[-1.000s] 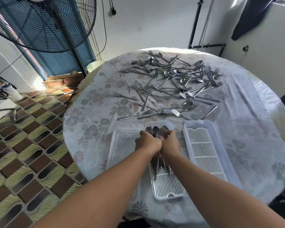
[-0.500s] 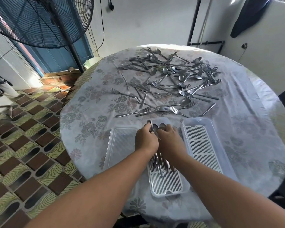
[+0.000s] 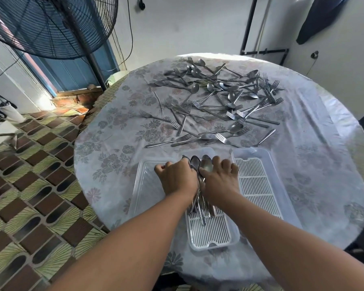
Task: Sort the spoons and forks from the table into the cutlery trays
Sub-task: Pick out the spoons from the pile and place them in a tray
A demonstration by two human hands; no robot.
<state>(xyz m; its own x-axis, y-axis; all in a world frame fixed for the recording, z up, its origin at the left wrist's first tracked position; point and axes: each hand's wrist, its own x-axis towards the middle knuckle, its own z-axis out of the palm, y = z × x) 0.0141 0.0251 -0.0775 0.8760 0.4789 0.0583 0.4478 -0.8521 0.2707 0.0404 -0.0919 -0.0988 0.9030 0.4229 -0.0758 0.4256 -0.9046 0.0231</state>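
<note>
Three clear plastic trays sit at the table's near edge: a left tray (image 3: 144,185), a middle tray (image 3: 212,234) with a white slatted insert, and a right tray (image 3: 259,185) with a white insert. A bundle of spoons (image 3: 200,164) lies lengthwise in the middle tray, bowls pointing away from me. My left hand (image 3: 177,177) and my right hand (image 3: 220,179) press against the bundle from either side, fingers curled around it. A scattered heap of loose spoons and forks (image 3: 216,101) covers the far half of the table.
The round table has a flowered cloth (image 3: 114,133) under clear plastic. A big standing fan (image 3: 51,26) rises at the back left beyond the table edge. The patterned tile floor (image 3: 29,206) lies to the left. A dark cloth (image 3: 322,15) hangs on the right wall.
Both hands stayed on the spoon bundle in the middle tray, shifting slightly toward the bowls. The camera dipped a little closer; the loose cutlery has not moved.
</note>
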